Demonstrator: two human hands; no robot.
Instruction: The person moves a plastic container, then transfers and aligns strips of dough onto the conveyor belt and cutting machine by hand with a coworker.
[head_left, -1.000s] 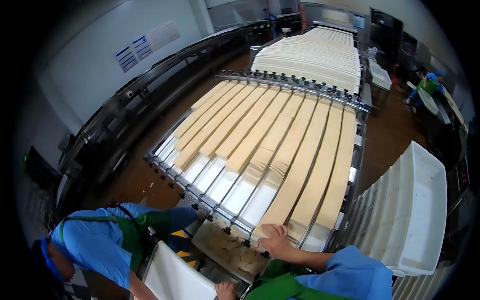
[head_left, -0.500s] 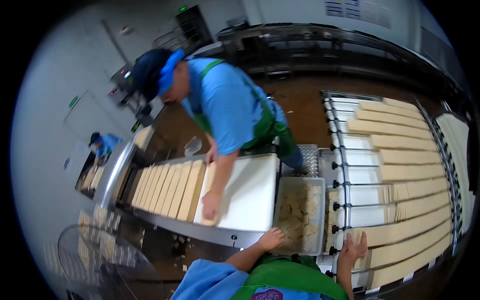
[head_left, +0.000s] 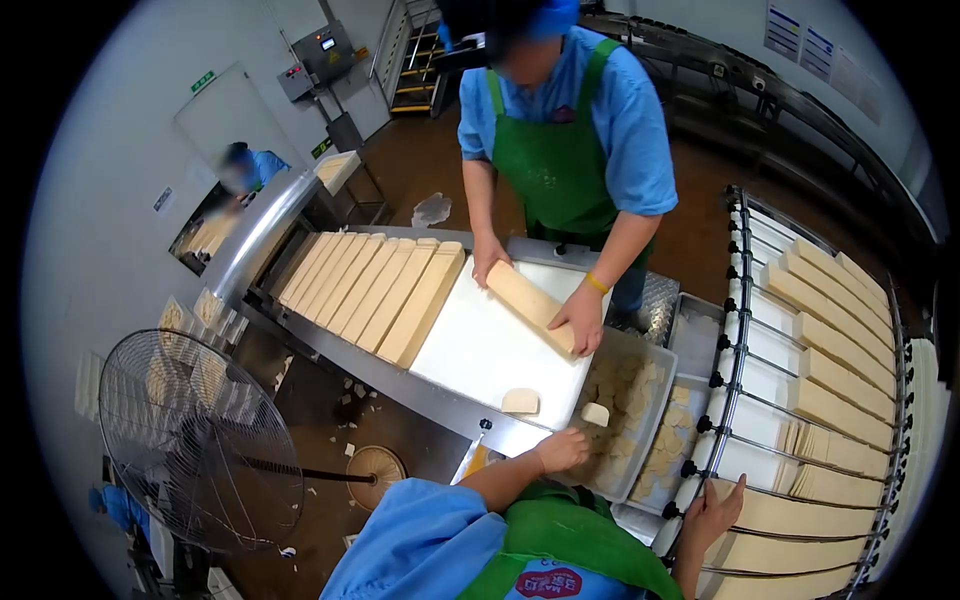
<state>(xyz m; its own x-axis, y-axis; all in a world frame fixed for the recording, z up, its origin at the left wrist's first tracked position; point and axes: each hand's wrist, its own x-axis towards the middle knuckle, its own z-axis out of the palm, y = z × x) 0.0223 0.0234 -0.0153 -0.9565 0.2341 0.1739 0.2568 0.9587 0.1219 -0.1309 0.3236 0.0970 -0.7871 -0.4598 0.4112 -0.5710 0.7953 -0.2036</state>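
My left hand (head_left: 563, 450) is curled closed beside the front corner of the white belt (head_left: 480, 345) and the scrap bin. Whether anything is inside its fingers is hidden. Just beyond it, a small pale cut piece (head_left: 595, 414) shows over the bin; I cannot tell if it is in the air. Another cut piece (head_left: 520, 401) lies on the belt. On the right, my right hand (head_left: 712, 512) has thumb and fingers spread at the near end of a long pale-yellow stack of thin sheets (head_left: 790, 512) on the roller rack.
A co-worker (head_left: 560, 130) opposite holds a long pale block (head_left: 530, 305) over the belt in both hands. Several similar blocks (head_left: 375, 290) line the belt's left. Scraps fill a bin (head_left: 655, 420). A rod-divided rack (head_left: 740, 330) stands right, a wire fan (head_left: 200, 440) left.
My view has turned. The co-worker has straightened and lifted the block, turning it diagonally. Cut pieces now show on the belt and over the bin. My right hand stays at the rack.
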